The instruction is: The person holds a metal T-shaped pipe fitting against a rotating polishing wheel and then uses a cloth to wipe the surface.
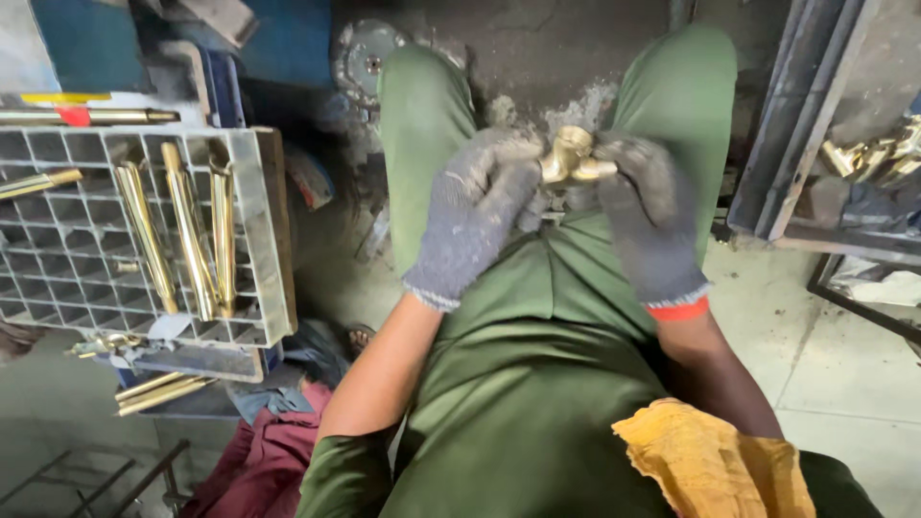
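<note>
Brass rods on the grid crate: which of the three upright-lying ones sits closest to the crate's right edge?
The rightmost brass rod on the grid crate. It lies just inside the right rim, while the other two rods lie further left.

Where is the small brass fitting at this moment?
In the head view, the brass fitting is upper centre, held between the gloved left hand and right hand, above the green-trousered lap.

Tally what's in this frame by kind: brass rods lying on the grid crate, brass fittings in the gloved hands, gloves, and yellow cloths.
Brass rods on the grid crate: 3
Brass fitting held between the left hand and right hand: 1
Grey gloves: 2
Yellow cloth on the lap: 1
Total: 7
More brass pieces lie outside the crate and in the right-hand tray, uncounted.
</note>
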